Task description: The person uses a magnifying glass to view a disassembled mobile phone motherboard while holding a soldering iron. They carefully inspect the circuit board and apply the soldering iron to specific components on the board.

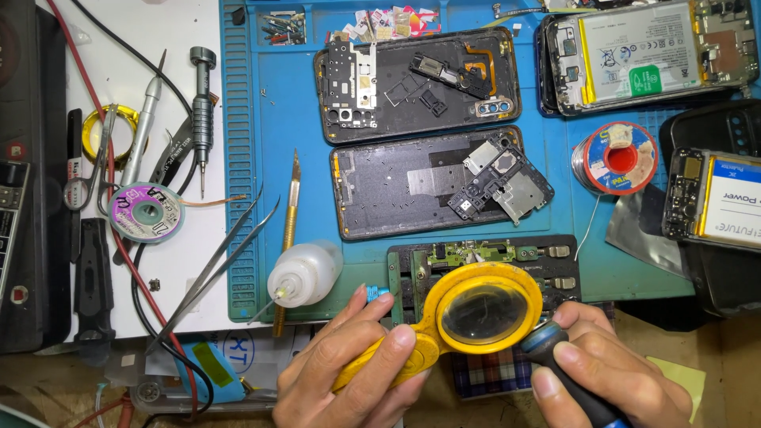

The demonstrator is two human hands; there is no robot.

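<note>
Below, two hands [349,364] [610,372] grip one magnifier [476,313], one tool [555,361].

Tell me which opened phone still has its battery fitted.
The phone at the mat's top right corner; its white battery shows, while the two dark shells hold only loose parts.

I saw no screens or signs, only labels. A white rectangular battery label [640,49] with a green square sticker lay inside the opened phone at the top right of the blue mat. At the right edge, a second opened phone carried a white battery label [733,204] with a blue band along its top and dark print. A red-and-white round label [621,158] faced up on the solder spool between those two phones. Left of the mat, on the white surface, a purple-and-white circular label [146,212] covered the braid reel. Near the bottom, a white paper slip with blue print [236,349] lay partly hidden.
</note>
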